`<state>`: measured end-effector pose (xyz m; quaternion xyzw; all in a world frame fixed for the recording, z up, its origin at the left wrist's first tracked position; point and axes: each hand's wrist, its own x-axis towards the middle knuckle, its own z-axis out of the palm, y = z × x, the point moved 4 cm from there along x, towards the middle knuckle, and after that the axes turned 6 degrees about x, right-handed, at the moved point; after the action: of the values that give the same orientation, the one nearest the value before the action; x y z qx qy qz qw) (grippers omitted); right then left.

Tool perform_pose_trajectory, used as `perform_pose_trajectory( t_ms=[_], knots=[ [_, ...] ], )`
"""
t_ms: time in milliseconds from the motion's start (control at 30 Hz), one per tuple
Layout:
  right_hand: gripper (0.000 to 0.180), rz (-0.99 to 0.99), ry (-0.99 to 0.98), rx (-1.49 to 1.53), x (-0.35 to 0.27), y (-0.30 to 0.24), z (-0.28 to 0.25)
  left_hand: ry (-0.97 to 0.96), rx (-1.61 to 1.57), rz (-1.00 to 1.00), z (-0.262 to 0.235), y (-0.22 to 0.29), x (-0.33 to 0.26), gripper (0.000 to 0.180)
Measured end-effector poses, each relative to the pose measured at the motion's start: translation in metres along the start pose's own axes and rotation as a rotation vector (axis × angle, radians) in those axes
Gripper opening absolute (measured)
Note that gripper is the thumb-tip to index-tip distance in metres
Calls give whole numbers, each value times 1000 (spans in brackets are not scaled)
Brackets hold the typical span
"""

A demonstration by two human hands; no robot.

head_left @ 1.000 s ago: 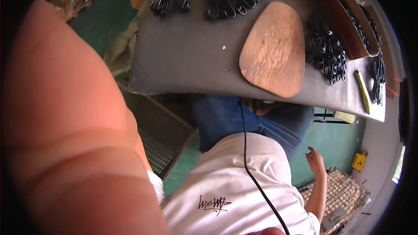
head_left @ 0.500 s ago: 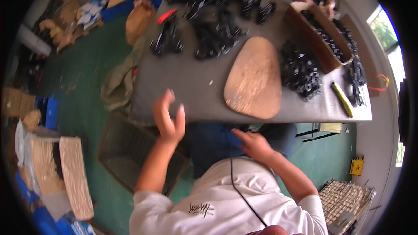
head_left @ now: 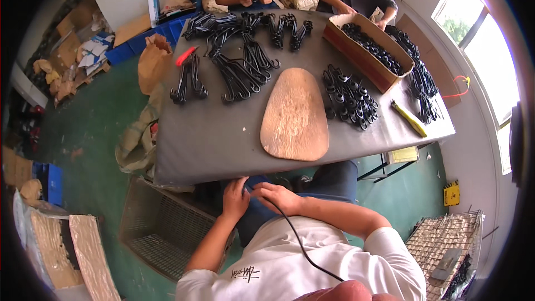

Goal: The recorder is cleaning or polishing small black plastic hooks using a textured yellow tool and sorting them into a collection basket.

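Over my lap, just below the near edge of the grey table (head_left: 189, 150), my two hands are close together. My left hand (head_left: 237, 199) has its fingers curled inward, closed on something I cannot make out. From the right, my right hand (head_left: 278, 198) reaches across with bent fingers beside it; what they hold is hidden. A black cord (head_left: 298, 239) runs from by my right hand down over the white shirt. Nearest on the tabletop lies a tan rounded board (head_left: 296, 114) with a worn, flaking surface.
Black hooked pieces (head_left: 239, 72) lie in bunches, with a red-handled tool (head_left: 186, 56) on one. More black pieces (head_left: 351, 97) sit beside a long carton (head_left: 368, 50). A yellow-green tool (head_left: 408, 119) lies right. Two people work opposite. A crate (head_left: 161, 234) stands left of my legs.
My left hand has dropped from above the table's near edge to my lap, its spread fingers now curled. My right hand has moved left to meet it. The view has shifted, showing the people opposite.
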<state>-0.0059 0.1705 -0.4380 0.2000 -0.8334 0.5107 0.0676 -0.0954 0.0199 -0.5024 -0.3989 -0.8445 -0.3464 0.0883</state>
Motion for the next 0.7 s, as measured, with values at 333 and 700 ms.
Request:
perform_pose_trajectory(
  t_ms=[333, 700],
  knots=[
    [21, -126, -169, -59, -6, -36, -13, 21, 0, -120, 12, -6, 3, 34],
    [18, 64, -2, -230, -65, -22, -50, -80, -6, -27, 19, 1, 2, 34]
  ],
)
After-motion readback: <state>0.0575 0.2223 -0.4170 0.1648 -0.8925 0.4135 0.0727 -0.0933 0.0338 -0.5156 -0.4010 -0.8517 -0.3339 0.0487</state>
